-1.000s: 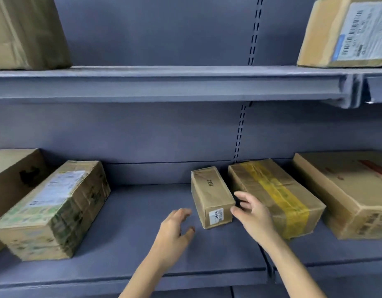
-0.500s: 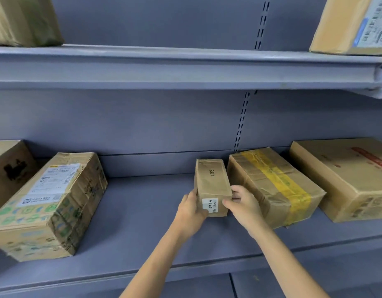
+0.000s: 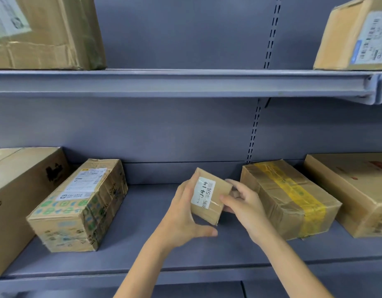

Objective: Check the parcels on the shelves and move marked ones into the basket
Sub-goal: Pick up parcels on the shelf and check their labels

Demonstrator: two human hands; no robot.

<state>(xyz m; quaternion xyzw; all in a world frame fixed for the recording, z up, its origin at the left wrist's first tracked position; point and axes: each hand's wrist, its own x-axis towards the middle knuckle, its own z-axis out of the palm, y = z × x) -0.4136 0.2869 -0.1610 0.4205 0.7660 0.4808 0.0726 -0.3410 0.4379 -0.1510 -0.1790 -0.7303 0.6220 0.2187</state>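
A small brown parcel (image 3: 215, 190) is lifted off the grey middle shelf (image 3: 155, 254), tipped so its end face with a white printed label faces me. My left hand (image 3: 183, 214) grips its left side and underside, thumb below. From the right, my right hand (image 3: 243, 203) grips the other side with curled fingers. No basket is in view.
A yellow-taped parcel (image 3: 289, 196) lies just right of my hands, a large box (image 3: 353, 190) beyond it. On the left sit a green-printed parcel (image 3: 78, 207) and a big carton (image 3: 15, 194). The upper shelf (image 3: 185, 82) carries two parcels (image 3: 46, 33), (image 3: 357, 37).
Both hands reached the small parcel, took hold of it and raised it off the shelf, tilting its labelled end toward me.
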